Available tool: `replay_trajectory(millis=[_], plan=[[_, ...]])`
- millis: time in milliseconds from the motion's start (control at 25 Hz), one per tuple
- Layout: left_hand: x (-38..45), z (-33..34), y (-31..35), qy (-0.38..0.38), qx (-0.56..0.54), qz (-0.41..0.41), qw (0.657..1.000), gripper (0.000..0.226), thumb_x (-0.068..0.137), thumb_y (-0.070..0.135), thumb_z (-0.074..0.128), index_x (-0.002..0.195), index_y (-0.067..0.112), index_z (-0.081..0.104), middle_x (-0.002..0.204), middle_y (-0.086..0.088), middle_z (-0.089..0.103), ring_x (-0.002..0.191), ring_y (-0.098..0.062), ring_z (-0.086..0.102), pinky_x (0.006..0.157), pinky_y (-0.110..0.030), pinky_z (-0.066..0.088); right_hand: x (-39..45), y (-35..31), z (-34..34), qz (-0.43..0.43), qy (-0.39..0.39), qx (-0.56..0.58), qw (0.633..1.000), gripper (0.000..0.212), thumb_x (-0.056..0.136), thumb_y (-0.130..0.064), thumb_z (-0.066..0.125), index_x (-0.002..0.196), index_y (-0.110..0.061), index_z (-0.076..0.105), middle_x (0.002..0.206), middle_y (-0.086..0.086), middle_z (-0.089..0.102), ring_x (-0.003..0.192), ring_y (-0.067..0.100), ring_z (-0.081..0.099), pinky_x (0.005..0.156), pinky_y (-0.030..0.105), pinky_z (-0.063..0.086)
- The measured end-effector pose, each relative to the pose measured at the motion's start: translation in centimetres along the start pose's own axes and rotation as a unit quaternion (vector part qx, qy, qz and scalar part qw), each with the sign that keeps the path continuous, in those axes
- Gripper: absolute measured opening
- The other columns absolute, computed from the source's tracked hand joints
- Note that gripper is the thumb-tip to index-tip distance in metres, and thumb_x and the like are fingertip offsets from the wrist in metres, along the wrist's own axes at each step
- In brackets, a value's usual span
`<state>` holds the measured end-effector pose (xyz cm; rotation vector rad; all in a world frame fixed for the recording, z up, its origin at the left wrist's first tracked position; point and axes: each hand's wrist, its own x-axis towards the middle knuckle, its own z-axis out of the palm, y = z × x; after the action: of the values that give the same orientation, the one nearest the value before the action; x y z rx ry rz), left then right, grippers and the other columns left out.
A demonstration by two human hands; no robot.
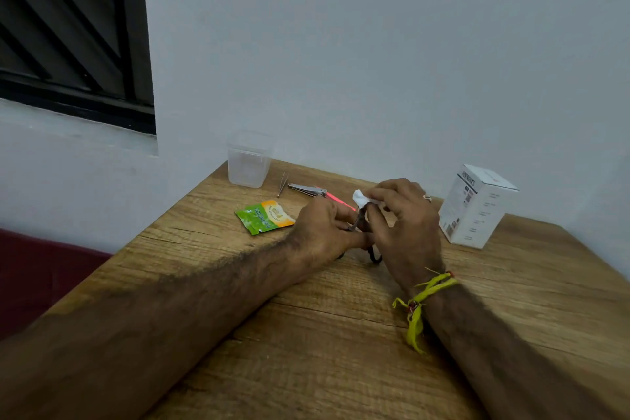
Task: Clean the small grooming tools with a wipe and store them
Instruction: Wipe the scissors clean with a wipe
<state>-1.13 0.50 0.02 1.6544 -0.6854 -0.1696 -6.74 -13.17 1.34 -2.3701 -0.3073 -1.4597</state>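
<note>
Item, partly hidden: a small dark metal pair of scissors (358, 220), gripped between both hands; only a short length of the blades and a dark loop handle below the palms can be seen, the rest covered by fingers.
Left hand (327, 232): closed around the scissors' lower part, forearm resting on the table.
Right hand (402, 218): fingers pinched on a crumpled white wipe (362, 196), pressed against the upper end of the scissors; a ring on one finger, a yellow thread band (421, 303) at the wrist.
Item: a thin red-pink stick (335, 199), its near end lost behind the hands; what kind of tool it is cannot be told.
Item: a silver metal nail clipper (306, 189), lying just beside the stick.
Item: slim silver tweezers (283, 183), lying between clipper and container.
Item: a clear plastic square container (249, 160), upright, open at the top, at the table's far corner.
Item: a torn green and orange sachet (264, 216), flat, its print too blurred to read.
Item: a white cardboard box (477, 204), upright at the right, lettering not legible.
Surface: a wooden table (341, 334) with a rough brown grain, set into a corner of plain pale walls. A dark window (68, 27) with slanted bars at upper left, cut off by the edge; a dark red surface low at left.
</note>
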Motion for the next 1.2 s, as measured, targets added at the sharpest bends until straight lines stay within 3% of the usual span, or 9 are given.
replay_trajectory(millis=[200, 360, 520, 680, 880, 1200], plan=[[-0.1, -0.1, 0.2, 0.000, -0.005, 0.001, 1.000, 0.019, 0.070, 0.006, 0.085, 0.088, 0.008, 0.079, 0.083, -0.007, 0.078, 0.075, -0.016, 0.073, 0.069, -0.030, 0.057, 0.1, 0.3, -0.1, -0.034, -0.034, 0.004, 0.999, 0.015, 0.087, -0.003, 0.067, 0.100, -0.002, 0.075, 0.094, 0.006, 0.066, 0.085, 0.018, 0.063, 0.071, 0.040, 0.054], [0.2, -0.2, -0.2, 0.000, -0.017, -0.005, 1.000, 0.020, 0.070, 0.004, 0.084, 0.089, 0.007, 0.079, 0.084, -0.012, 0.078, 0.082, -0.034, 0.074, 0.077, -0.048, 0.060, -0.1, 0.4, -0.2, -0.063, -0.064, -0.013, 0.996, 0.014, 0.086, -0.001, 0.068, 0.097, -0.001, 0.074, 0.094, 0.008, 0.065, 0.083, 0.023, 0.063, 0.070, 0.043, 0.053], [0.0, -0.3, -0.2, -0.006, -0.012, 0.005, 1.000, 0.017, 0.074, 0.006, 0.083, 0.091, 0.006, 0.078, 0.086, -0.008, 0.078, 0.083, -0.019, 0.075, 0.082, -0.034, 0.060, 0.1, 0.3, -0.7, -0.069, -0.012, -0.003, 0.998, 0.012, 0.085, 0.004, 0.069, 0.095, 0.002, 0.074, 0.093, 0.011, 0.065, 0.085, 0.025, 0.063, 0.073, 0.036, 0.052], [0.2, -0.1, -0.2, -0.001, -0.019, 0.006, 1.000, 0.021, 0.074, -0.005, 0.078, 0.094, 0.001, 0.077, 0.089, -0.012, 0.078, 0.086, -0.022, 0.075, 0.088, -0.038, 0.059, -0.1, 0.1, 0.2, -0.078, -0.069, -0.012, 0.994, 0.011, 0.085, 0.002, 0.066, 0.094, 0.002, 0.072, 0.095, 0.011, 0.064, 0.084, 0.027, 0.062, 0.070, 0.043, 0.053], [0.1, -0.4, 0.2, -0.005, -0.008, 0.016, 1.000, 0.017, 0.073, -0.002, 0.080, 0.089, 0.005, 0.077, 0.081, -0.005, 0.077, 0.076, -0.010, 0.072, 0.073, -0.022, 0.056, 0.5, 0.0, 0.5, -0.053, -0.057, 0.001, 0.997, 0.013, 0.088, -0.001, 0.062, 0.097, 0.001, 0.072, 0.097, 0.010, 0.063, 0.088, 0.024, 0.060, 0.078, 0.033, 0.048], [-0.3, 0.0, 0.4, -0.010, -0.025, 0.000, 1.000, 0.016, 0.071, -0.003, 0.082, 0.085, 0.003, 0.076, 0.086, -0.012, 0.077, 0.079, -0.017, 0.072, 0.080, -0.027, 0.057, 0.2, 0.3, 0.2, -0.052, -0.070, 0.007, 0.996, 0.011, 0.085, 0.006, 0.064, 0.094, 0.001, 0.070, 0.096, 0.011, 0.063, 0.087, 0.025, 0.060, 0.078, 0.035, 0.049]])
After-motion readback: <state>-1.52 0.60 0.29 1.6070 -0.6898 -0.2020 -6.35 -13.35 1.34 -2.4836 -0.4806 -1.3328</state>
